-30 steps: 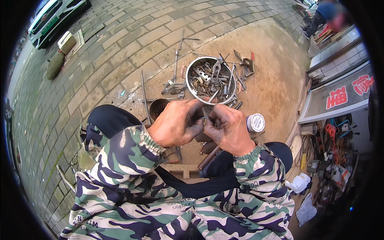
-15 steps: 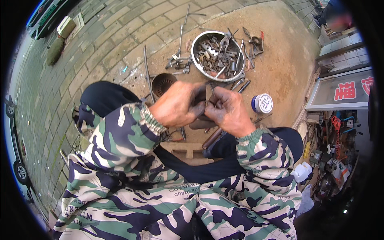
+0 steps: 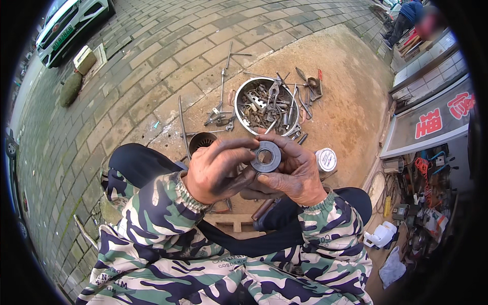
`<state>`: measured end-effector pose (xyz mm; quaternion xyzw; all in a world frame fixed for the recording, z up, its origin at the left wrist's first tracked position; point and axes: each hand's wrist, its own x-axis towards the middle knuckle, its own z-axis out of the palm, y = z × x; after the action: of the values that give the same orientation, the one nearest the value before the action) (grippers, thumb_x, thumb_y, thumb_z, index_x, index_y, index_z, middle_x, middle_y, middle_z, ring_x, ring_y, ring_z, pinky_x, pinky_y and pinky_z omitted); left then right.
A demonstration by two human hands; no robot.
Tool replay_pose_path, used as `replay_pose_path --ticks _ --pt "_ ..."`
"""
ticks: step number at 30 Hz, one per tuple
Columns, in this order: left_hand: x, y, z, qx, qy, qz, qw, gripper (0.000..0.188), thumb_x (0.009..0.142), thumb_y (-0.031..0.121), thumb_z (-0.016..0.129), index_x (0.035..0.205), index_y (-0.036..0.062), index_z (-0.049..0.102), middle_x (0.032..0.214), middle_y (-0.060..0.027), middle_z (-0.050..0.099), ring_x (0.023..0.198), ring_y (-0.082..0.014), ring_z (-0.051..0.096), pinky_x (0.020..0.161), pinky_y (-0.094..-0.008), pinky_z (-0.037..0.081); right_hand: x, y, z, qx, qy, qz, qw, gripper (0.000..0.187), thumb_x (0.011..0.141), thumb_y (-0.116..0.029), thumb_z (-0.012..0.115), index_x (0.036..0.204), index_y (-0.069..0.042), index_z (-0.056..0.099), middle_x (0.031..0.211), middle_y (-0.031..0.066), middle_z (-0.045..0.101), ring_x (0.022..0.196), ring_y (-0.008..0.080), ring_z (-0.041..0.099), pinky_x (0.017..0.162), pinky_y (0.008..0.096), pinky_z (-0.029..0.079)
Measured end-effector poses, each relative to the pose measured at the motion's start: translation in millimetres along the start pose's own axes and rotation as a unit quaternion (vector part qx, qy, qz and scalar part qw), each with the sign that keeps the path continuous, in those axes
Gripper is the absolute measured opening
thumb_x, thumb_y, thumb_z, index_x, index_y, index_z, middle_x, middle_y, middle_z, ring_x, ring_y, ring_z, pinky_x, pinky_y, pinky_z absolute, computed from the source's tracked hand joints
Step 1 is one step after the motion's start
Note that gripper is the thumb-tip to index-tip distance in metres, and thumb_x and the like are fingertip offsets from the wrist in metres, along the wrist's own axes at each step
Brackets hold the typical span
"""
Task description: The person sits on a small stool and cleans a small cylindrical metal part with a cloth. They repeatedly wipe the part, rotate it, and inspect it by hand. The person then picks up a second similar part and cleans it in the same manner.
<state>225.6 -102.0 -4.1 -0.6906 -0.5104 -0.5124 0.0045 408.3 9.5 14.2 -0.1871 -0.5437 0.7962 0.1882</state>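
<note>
Dark ring (image 3: 276,157) (flat, round-holed) is on the person's side of the metal basin (image 3: 245,122), gripped in the fingers of the right hand (image 3: 301,179), while the left hand (image 3: 216,168) curls at its edge, grip unclear.

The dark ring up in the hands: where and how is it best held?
Probably by its outer rim, pinched from the right: the dark ring is round with an open centre, and the right hand spans its right side, thumb below and finger above.
</note>
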Motion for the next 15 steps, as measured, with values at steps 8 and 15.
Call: replay_pose_path --ticks 8,15 --pt "2.1 -2.1 11.2 -0.131 0.035 -0.171 0.976 0.03 0.071 -0.001 0.079 0.097 0.0014 0.065 0.099 -0.0103 0.069 0.072 -0.0168 0.064 0.064 -0.0279 0.052 0.3 6.7 -7.8 -0.043 0.002 -0.033 0.999 0.066 0.082 0.005 0.079 0.142 -0.004 0.052 0.119 0.0058 0.066 0.102 0.0111 0.065 0.082 0.0233 0.057" --pt "-6.8 -2.7 21.2 -0.195 0.02 -0.281 0.94 0.02 0.075 0.003 0.077 0.091 0.0008 0.066 0.083 -0.0069 0.065 0.07 -0.014 0.06 0.064 -0.0281 0.049 -0.3 2.7 -3.4 -0.045 0.034 0.025 0.998 0.066 0.082 0.006 0.077 0.142 -0.002 0.051 0.115 0.0067 0.068 0.098 0.0119 0.066 0.082 0.0237 0.057"
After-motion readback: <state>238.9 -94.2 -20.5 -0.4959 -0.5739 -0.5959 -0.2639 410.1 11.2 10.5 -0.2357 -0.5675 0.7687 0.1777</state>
